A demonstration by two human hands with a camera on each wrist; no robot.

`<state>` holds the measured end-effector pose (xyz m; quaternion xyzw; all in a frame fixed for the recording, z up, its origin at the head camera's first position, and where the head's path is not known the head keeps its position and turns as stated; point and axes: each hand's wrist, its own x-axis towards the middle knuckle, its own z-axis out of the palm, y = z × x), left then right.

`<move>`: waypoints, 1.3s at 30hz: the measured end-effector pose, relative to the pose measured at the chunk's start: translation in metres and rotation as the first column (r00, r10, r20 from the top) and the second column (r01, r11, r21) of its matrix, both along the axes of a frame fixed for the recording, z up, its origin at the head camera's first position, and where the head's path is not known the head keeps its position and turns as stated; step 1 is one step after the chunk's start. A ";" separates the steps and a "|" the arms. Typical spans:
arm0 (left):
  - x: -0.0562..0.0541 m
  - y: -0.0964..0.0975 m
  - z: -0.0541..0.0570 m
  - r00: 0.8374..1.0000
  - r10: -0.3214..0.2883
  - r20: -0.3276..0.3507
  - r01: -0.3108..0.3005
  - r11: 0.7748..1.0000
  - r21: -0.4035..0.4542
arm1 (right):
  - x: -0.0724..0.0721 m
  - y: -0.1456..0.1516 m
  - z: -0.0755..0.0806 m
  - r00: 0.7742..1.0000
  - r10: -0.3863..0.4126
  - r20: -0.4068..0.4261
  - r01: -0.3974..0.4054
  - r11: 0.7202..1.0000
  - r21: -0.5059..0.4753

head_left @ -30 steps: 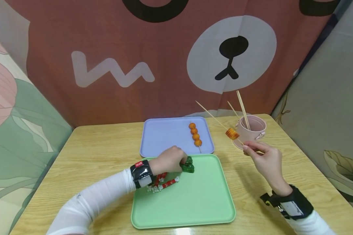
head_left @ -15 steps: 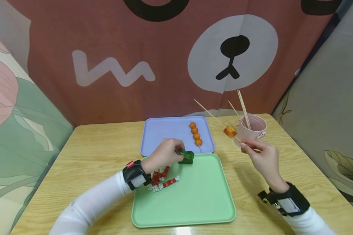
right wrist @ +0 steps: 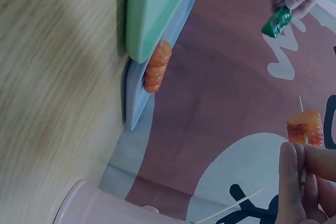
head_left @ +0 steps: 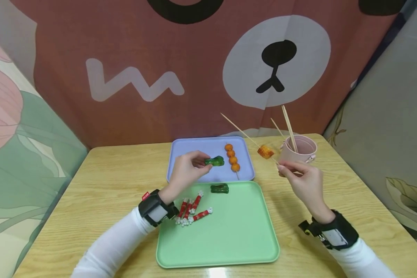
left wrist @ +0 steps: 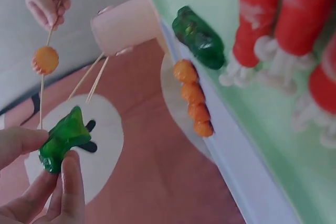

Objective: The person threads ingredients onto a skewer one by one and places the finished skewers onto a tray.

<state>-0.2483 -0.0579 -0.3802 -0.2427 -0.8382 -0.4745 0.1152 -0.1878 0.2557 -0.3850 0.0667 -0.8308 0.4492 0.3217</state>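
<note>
So the bit to watch here is the green piece (head_left: 214, 161) versus the skewer (head_left: 239, 129). The left hand (head_left: 187, 170) is pinching the green piece between thumb and fingers, a little right of mid-frame in the head view, raised in front of the blue tray (head_left: 184, 148). Its long axis lies pretty much sideways, free end facing right. The right hand (head_left: 304, 183), over at the right of the frame, has the skewer pinched near its lower end, just under 1 orange-yellow chunk (head_left: 265, 151). From there the stick slants to the upper left, and the bare tip sits above the green piece and slightly right of it, apart in that view. So the 2 axes don't line up: 1 near level, 1 diagonal. Of the 2 hands, the left is nearer that tip. In the left wrist view the stick drops down the left edge towards the left hand's fingers, but I can't tell the depth gap, so I'd call the alignment unsettled. There's 1 more green piece (head_left: 219, 188) at the top of the green tray (head_left: 222, 239), lower middle of the frame, also lying sideways, below the held 1.
</note>
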 end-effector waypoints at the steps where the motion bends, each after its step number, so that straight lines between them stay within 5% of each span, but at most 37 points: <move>1: -0.001 -0.001 0.001 1.000 0.012 -0.012 -0.011 1.000 0.026 | 0.000 -0.003 0.002 1.000 0.002 0.000 -0.002 1.000 -0.002; 8: -0.008 -0.009 0.008 0.994 0.083 -0.071 -0.067 0.976 0.205 | 0.004 -0.022 0.019 0.997 0.061 -0.040 -0.061 0.998 0.000; 15: -0.017 -0.016 0.015 0.974 0.174 -0.145 -0.112 0.926 0.361 | -0.009 -0.020 0.004 0.989 0.126 -0.078 -0.128 0.991 -0.029; 17: -0.019 -0.017 0.019 0.966 0.201 -0.165 -0.124 0.912 0.391 | -0.006 -0.026 0.010 0.987 0.140 -0.076 -0.143 0.989 -0.030; 24: -0.004 -0.017 0.056 0.946 0.278 -0.167 -0.173 0.868 0.466 | -0.006 -0.031 0.009 0.973 0.203 -0.113 -0.209 0.977 -0.045; 29: -0.007 -0.020 0.061 0.927 0.338 -0.162 -0.213 0.831 0.515 | 0.002 -0.042 0.023 0.968 0.220 -0.121 -0.223 0.975 -0.007; 39: -0.009 -0.024 0.063 0.915 0.374 -0.153 -0.232 0.797 0.558 | -0.012 -0.039 0.002 0.967 0.236 -0.099 -0.241 0.969 -0.045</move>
